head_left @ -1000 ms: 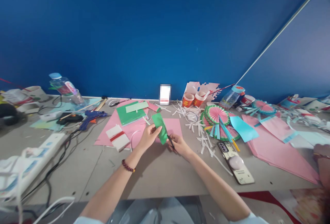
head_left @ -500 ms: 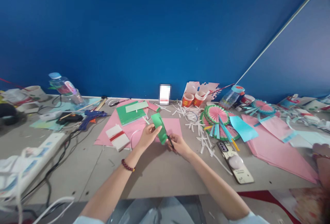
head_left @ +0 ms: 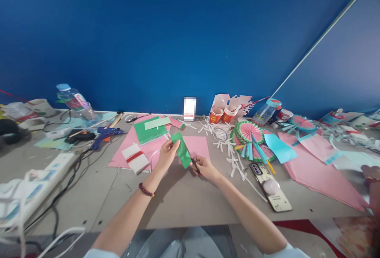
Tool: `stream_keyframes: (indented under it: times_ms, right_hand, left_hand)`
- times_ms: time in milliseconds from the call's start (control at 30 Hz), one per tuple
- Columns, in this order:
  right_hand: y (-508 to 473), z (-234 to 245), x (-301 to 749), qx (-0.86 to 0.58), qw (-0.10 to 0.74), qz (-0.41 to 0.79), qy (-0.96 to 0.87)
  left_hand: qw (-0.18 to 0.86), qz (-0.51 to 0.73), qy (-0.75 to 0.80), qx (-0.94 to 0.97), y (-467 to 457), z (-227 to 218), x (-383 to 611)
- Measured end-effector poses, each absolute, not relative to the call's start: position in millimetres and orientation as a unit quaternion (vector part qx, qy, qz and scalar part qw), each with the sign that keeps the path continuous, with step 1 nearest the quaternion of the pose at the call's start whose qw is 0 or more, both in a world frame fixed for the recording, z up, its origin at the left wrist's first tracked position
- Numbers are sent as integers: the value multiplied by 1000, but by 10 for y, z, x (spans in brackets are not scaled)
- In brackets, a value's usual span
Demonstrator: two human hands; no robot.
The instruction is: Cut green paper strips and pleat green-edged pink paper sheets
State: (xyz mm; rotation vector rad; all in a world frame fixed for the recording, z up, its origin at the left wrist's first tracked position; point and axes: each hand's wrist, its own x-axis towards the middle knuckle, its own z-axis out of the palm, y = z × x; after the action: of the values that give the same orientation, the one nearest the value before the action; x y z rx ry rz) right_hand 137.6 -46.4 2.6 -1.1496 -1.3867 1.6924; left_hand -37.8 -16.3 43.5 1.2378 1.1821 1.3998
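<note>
Between my hands is a piece of green paper (head_left: 181, 152), tilted over the pink sheet (head_left: 198, 147). My left hand (head_left: 168, 153) pinches it near its upper left edge, thumb on top. Closed around the handles of dark scissors (head_left: 194, 164) is my right hand (head_left: 204, 167), with the blades against the paper's right edge. Left of the paper lie a stack of green sheets (head_left: 150, 134) with a pale green strip (head_left: 157, 122) on top, and a white bundle with a red band (head_left: 135, 158).
Right of my hands are white paper scraps (head_left: 234, 159), a phone (head_left: 271, 190), pink-and-green paper fans (head_left: 251, 133) and red paper cups (head_left: 216, 114). A blue glue gun (head_left: 103, 135), bottle (head_left: 73, 97) and power strip (head_left: 44, 183) lie left. Another person's hand (head_left: 371, 173) rests at far right.
My left hand has shifted slightly left, and the green paper has turned to show more of its face. The scissors stay at its right edge. The other person's hand has moved slightly.
</note>
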Motion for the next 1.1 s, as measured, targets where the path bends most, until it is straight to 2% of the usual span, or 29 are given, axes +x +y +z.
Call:
stream_keyframes:
  times_ms: [600,1100]
  right_hand:
    - [-449,81,1361,-451,327,641,-528]
    - [-450,-15,1357,-424,360,658,-507]
  left_hand:
    - [470,521,462,543,-211,379,-341]
    - [477,485,461,570,-259,396,-315]
